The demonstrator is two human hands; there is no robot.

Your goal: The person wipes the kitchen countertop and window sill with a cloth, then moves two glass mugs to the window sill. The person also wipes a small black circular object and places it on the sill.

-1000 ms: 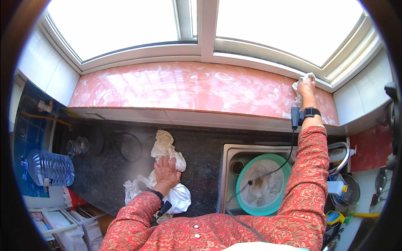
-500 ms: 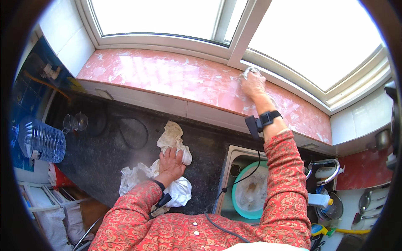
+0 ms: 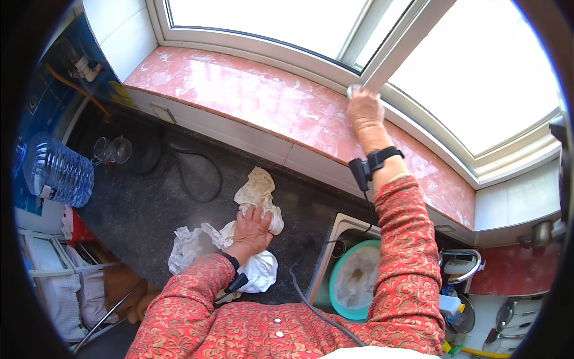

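My right hand (image 3: 366, 112) is closed round a small pale cloth (image 3: 354, 91), only partly visible past the fingers. It presses the cloth against the foot of the white window frame (image 3: 263, 55), where the frame meets the pink marbled sill (image 3: 239, 93). Down on the dark counter (image 3: 137, 206), my left hand (image 3: 253, 230) lies with fingers spread on a crumpled cream cloth (image 3: 256, 188). More white cloth (image 3: 258, 272) bunches under and beside that wrist. Both wrists wear black straps with small devices.
Right of centre, a turquoise basin (image 3: 344, 287) of cloudy water sits in the metal sink (image 3: 326, 257). A tap (image 3: 476, 263) and a bottle (image 3: 449, 305) stand beyond my right arm. At left are a large blue water bottle (image 3: 60, 170), glass cups (image 3: 113, 149) and a looped black cable (image 3: 218, 173).
My right hand with the cloth has slid along the sill edge to the upright window post. My left hand stays on the cream cloth. The whole view has turned somewhat.
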